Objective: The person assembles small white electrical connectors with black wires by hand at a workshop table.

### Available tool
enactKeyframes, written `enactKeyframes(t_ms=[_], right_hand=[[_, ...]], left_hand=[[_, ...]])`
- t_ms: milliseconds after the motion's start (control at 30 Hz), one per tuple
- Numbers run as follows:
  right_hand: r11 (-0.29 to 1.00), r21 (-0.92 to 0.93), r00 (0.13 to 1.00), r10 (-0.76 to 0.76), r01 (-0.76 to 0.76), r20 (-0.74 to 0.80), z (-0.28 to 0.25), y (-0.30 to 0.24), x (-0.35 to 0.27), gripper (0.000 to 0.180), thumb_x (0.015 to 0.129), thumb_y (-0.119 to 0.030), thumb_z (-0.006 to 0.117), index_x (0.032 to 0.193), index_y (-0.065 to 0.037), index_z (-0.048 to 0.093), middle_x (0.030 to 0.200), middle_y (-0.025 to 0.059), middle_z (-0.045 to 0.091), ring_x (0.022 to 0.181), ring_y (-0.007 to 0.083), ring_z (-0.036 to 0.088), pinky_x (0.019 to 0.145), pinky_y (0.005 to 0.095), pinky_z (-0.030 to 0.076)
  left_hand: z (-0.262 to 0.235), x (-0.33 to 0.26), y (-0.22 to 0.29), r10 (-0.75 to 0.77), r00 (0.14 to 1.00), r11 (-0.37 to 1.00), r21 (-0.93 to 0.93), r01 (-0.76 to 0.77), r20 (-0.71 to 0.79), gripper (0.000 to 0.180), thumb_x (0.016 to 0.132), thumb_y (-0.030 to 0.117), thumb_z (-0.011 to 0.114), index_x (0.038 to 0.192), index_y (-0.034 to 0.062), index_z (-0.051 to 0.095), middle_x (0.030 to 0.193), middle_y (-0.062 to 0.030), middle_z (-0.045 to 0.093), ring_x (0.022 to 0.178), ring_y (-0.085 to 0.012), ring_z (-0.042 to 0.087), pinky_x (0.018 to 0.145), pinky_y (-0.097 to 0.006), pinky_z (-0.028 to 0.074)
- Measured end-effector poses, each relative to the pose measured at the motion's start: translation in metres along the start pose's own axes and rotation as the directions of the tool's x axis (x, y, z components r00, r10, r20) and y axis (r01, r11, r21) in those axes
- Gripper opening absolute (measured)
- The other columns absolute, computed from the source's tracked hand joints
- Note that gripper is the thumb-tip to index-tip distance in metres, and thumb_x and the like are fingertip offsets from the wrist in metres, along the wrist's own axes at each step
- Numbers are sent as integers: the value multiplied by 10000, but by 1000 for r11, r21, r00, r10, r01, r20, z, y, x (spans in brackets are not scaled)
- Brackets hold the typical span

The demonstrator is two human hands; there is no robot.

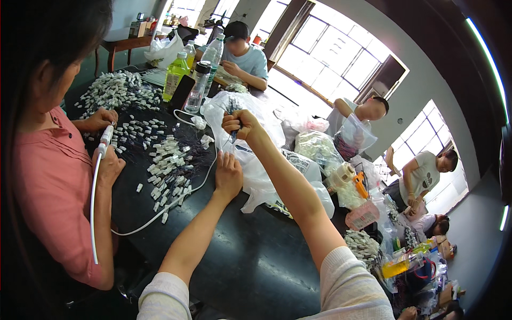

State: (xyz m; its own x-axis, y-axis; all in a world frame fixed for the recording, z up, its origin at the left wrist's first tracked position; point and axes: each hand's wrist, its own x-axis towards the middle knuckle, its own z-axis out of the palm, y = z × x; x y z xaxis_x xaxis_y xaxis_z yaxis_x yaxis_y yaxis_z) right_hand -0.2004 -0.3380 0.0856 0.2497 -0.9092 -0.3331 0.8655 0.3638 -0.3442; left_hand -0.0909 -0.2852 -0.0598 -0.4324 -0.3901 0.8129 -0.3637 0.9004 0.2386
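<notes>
My right hand is closed in a fist around a bunch of thin dark wires, whose ends stick out above and below it. Just below, my left hand has its fingers bent together, pointing up at the lower wire ends. Whatever its fingertips hold is too small to make out. Both hands are over a white translucent plastic bag on the black table. Left of my hands, small white connectors with dark wires lie in a loose spread.
A co-worker in a pink shirt sits at left, holding a white corded device. Bottles and a dark phone stand behind a white cable. More bags and connectors fill the right side, where several people work.
</notes>
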Motion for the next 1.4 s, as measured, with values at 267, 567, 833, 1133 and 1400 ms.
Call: enactKeyframes(t_ms=[267, 567, 833, 1133, 1400], right_hand=[[971, -238, 994, 7, 20, 111, -10, 72, -104, 175, 676, 39, 403, 819, 8, 500, 586, 19, 378, 427, 62, 256, 343, 186, 211], [895, -39, 885, -445, 444, -137, -51, 165, -284, 154, 629, 35, 392, 767, -9, 444, 595, 35, 404, 413, 65, 278, 334, 188, 228], [853, -174, 774, -521, 493, -360, -84, 254, -340, 160, 610, -22, 406, 758, -33, 466, 541, 60, 427, 347, 70, 270, 304, 195, 202], [833, 66, 830, -535, 549, -155, -116, 305, -348, 171, 591, -75, 419, 733, 0, 474, 555, 102, 448, 333, 89, 272, 282, 209, 212], [811, 117, 819, -572, 573, -51, -120, 314, -355, 83, 649, -84, 483, 699, -25, 456, 529, 47, 387, 340, 76, 259, 293, 205, 186]], left_hand=[[-37, 17, 3, -103, 956, 948, -318, 11, -274, 137, 716, 13, 477, 833, 19, 547, 898, -138, 495, 956, -319, 461, 875, -473, 329], [-87, 34, 120, -259, 964, 319, -947, 25, -61, 155, 830, 56, 462, 948, 0, 545, 956, -87, 516, 864, -177, 500, 767, -294, 398], [-116, -39, 222, 607, 323, -457, -14, 889, 726, 392, 856, 296, 566, 1145, 41, 496, 1001, -101, 598, 880, -221, 589, 655, -304, 485], [-109, -83, 234, 491, 212, -168, -146, 975, 845, 151, 812, 135, 609, 923, 36, 584, 654, 14, 560, 430, -13, 423, 375, -155, 326], [-119, -77, 240, 487, 213, -114, -180, 977, 847, 163, 825, 143, 587, 939, 28, 570, 713, -11, 574, 505, -34, 470, 426, -168, 385]])
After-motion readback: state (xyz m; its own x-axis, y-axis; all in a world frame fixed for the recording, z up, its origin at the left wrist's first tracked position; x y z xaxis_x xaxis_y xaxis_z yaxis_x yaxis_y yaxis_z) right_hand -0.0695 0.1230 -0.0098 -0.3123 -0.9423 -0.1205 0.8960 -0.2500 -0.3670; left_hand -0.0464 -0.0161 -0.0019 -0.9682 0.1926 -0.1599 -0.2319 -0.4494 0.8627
